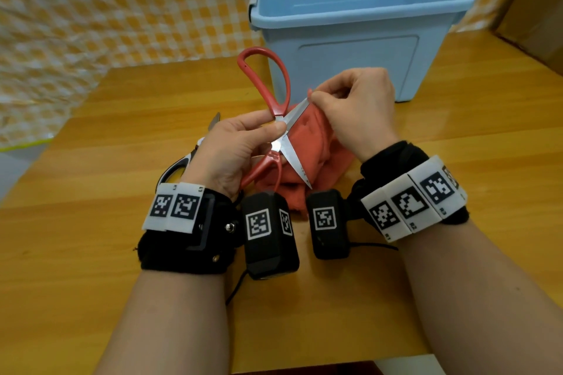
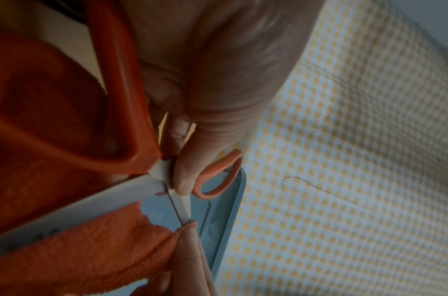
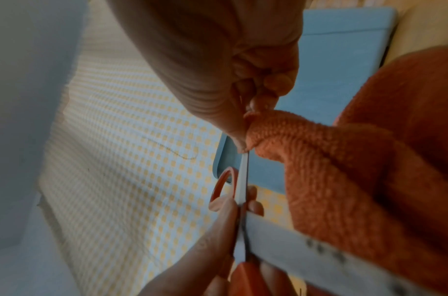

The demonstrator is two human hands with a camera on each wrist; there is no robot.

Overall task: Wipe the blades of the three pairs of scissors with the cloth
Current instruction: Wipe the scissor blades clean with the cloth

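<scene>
My left hand [image 1: 268, 131] grips red-handled scissors [image 1: 275, 100] at the pivot, blades spread apart, above the table. One blade [image 1: 297, 114] points up and right; the other [image 1: 297, 167] points down toward me. My right hand [image 1: 315, 97] pinches the orange cloth [image 1: 316, 143] around the tip of the upper blade. In the left wrist view the cloth [image 2: 91, 246] hangs under the blade [image 2: 91, 202]. The right wrist view shows the cloth [image 3: 344, 170] folded over the blade's [image 3: 243, 180] end. Another pair of scissors [image 1: 179, 161] with black and white handles lies on the table behind my left hand, partly hidden.
An open light-blue plastic bin [image 1: 350, 49] stands just behind my hands. A cardboard box [image 1: 533, 9] sits at the far right. A yellow checked sheet [image 1: 91, 9] hangs behind the wooden table [image 1: 122, 119], whose left edge is close.
</scene>
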